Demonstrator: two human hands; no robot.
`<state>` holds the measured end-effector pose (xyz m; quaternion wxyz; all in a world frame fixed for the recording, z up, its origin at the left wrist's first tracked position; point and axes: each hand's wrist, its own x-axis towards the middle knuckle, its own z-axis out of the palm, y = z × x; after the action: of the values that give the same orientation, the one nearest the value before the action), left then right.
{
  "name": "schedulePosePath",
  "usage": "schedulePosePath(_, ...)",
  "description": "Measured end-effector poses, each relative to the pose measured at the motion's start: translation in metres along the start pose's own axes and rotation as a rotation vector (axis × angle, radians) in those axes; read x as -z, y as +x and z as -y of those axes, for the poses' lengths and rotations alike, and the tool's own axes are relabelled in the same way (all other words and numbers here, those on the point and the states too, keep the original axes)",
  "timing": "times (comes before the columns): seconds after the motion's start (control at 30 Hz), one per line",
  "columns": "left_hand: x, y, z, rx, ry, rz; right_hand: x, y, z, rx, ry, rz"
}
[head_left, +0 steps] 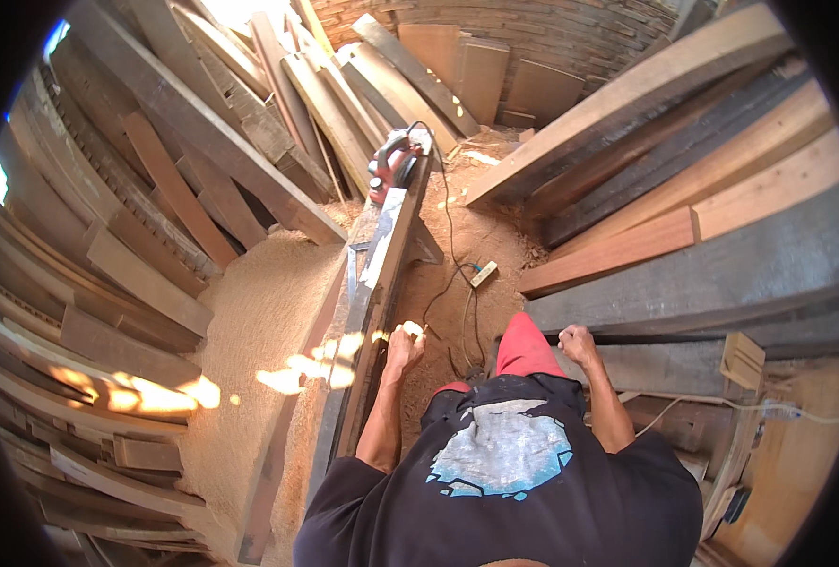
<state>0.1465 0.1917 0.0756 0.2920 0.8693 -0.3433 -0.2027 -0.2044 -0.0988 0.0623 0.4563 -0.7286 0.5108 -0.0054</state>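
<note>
My left hand (405,348) is closed beside the right edge of a long wooden beam bench (353,369). Sunlight falls on its fingertips, and I cannot make out whether something small is pinched there. On the other side of my red-clothed knee (527,348), my right hand (579,344) is curled into a fist near stacked planks, with nothing visible in it. A red and dark corded power tool (393,172) rests at the bench's far end. Nearer on the bench lie a pale board (386,236) and a metal square (352,267).
A pale power strip (484,274) and dark cable (450,227) lie on the sawdust-covered floor (240,331). Planks lean at the left (173,208) and far back (344,85). Large timbers (693,274) are stacked along the right, with a light cord (750,406) nearer me.
</note>
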Motion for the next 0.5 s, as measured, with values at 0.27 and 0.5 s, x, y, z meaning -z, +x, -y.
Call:
schedulePosePath(0.27,-0.033,0.036,-0.001,-0.040,-0.130,-0.078,-0.017,0.125,0.061,0.328,-0.074,0.111)
schedulePosePath(0.5,-0.017,0.167,-0.068,0.077,-0.141,0.140,0.047,0.273,0.140,0.504,-0.065,-0.057)
